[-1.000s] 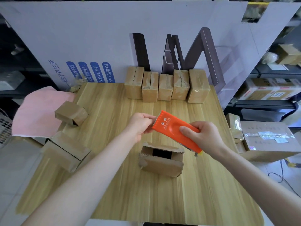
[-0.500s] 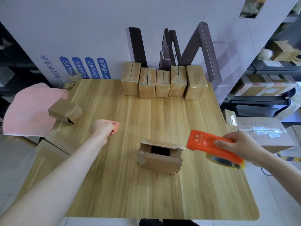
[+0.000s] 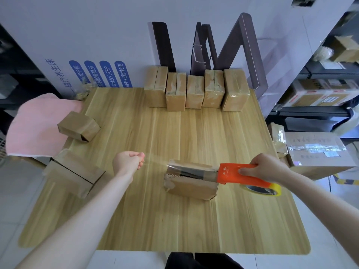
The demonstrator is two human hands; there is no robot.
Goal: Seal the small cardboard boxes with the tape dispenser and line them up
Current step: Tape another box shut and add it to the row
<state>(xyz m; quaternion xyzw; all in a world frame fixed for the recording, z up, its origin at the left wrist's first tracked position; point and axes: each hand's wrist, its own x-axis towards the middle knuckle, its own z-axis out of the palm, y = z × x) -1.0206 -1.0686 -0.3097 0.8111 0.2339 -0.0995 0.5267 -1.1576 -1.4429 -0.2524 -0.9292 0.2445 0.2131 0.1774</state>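
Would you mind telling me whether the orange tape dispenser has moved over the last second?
Yes. The tape dispenser, gripped by the right hand, has swung from above the open box down to its right end.

One small cardboard box is recorded near the middle of the tabletop, its top flaps not fully closed. A strip of clear tape is stretched over its top, pinched by the left hand and fed from the orange tape dispenser, gripped by the right hand at the box's right edge. Five taped boxes are lined up along the far edge. A further box lies tilted at the left.
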